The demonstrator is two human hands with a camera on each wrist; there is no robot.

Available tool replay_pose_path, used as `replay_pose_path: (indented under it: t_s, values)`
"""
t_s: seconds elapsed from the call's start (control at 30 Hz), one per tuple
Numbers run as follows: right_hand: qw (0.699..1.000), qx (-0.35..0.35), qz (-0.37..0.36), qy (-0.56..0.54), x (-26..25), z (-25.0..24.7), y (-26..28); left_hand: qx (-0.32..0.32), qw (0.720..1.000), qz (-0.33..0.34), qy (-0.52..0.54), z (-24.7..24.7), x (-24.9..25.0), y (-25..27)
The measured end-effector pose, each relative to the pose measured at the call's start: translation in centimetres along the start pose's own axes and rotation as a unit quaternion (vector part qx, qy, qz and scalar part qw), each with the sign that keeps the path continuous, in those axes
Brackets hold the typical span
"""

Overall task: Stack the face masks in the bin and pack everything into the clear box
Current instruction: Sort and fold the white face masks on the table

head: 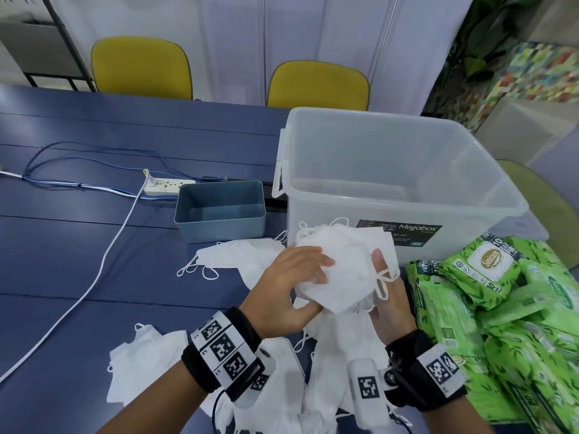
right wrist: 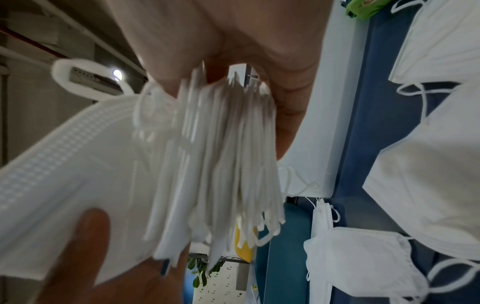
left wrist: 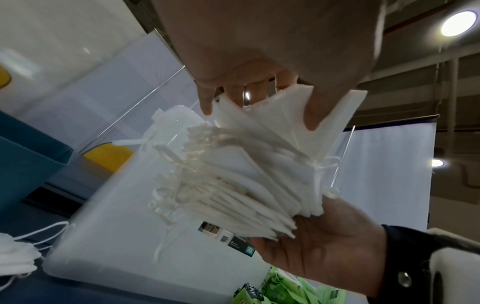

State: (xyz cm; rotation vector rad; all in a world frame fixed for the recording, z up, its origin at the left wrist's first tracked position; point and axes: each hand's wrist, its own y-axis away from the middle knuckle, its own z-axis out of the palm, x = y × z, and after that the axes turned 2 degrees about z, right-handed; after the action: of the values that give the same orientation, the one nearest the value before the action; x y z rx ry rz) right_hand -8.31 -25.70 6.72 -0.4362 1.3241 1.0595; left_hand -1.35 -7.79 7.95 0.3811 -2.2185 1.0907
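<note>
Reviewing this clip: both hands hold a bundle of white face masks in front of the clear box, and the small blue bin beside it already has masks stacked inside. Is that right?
Not quite. The head view shows the blue bin empty; no masks are in it yet. The rest holds: the left hand and right hand hold the bundle of white face masks in front of the clear box.

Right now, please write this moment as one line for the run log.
left hand: holds mask stack | right hand: holds same stack | blue bin: empty | clear box: empty | loose masks: on table
</note>
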Motion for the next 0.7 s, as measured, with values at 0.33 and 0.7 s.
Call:
replay_pose_path:
  t_s: [0.33, 0.7]
  values:
    - [0.999, 0.029, -0.001, -0.024, 0.5, 0.0, -0.2, 0.302, 0.885, -0.253, 0.248, -2.1, 0.2, -2.8]
    - [0.999, 0.036, -0.004, -0.006, 0.9, -0.1, 0.0, 0.304, 0.81, -0.38, 0.328, -2.4, -0.6, -3.0]
